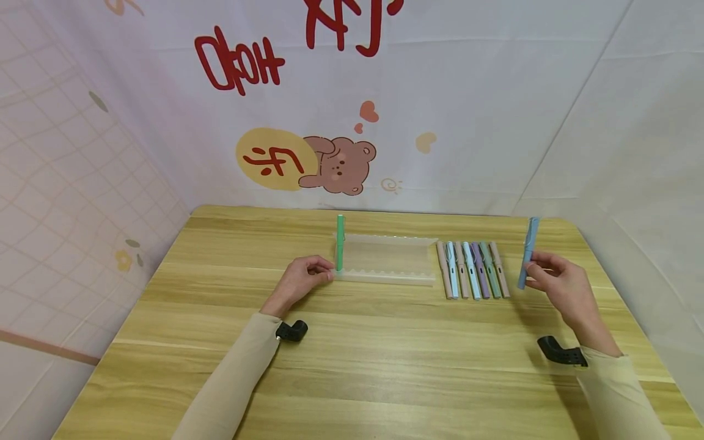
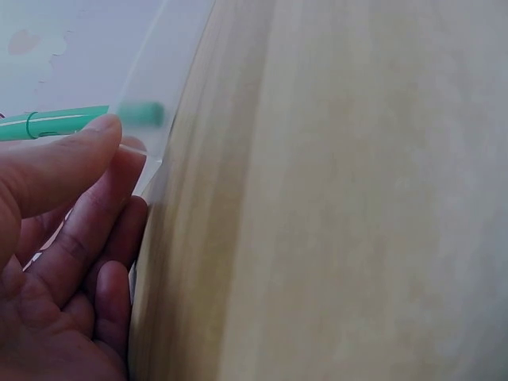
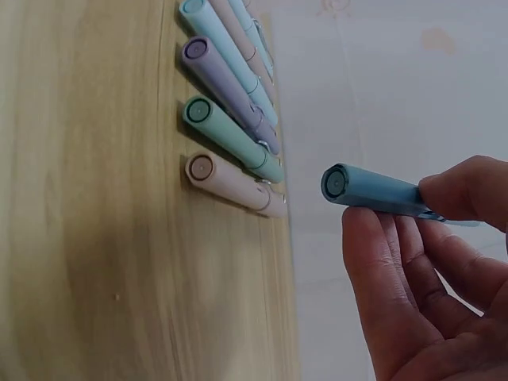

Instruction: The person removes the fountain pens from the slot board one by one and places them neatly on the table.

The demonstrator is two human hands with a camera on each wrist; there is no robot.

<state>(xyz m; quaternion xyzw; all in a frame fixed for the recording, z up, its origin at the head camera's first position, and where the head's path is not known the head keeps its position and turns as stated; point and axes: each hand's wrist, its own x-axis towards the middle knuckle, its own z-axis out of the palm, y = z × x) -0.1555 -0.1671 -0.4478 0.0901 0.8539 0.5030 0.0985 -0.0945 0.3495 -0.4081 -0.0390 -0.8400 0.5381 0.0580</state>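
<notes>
My right hand [image 1: 566, 287] pinches a blue pen [image 1: 528, 253] between thumb and fingers, off to the right of a row of pens. In the right wrist view the pen's round end [image 3: 335, 182] points away from the palm. My left hand [image 1: 302, 278] pinches the left front corner of a translucent pen tray [image 1: 385, 280] with a notched edge. Across the left end of this tray lies a green pen [image 1: 340, 244]. In the left wrist view the thumb [image 2: 101, 127] is beside the green pen, whose end shows blurred through the tray wall.
Several pens in beige, light blue, purple and green lie side by side right of the tray, among them a purple pen [image 1: 480, 272] and a beige pen [image 1: 499, 269]. A printed cloth [image 1: 467, 122] hangs behind the wooden table [image 1: 385, 360].
</notes>
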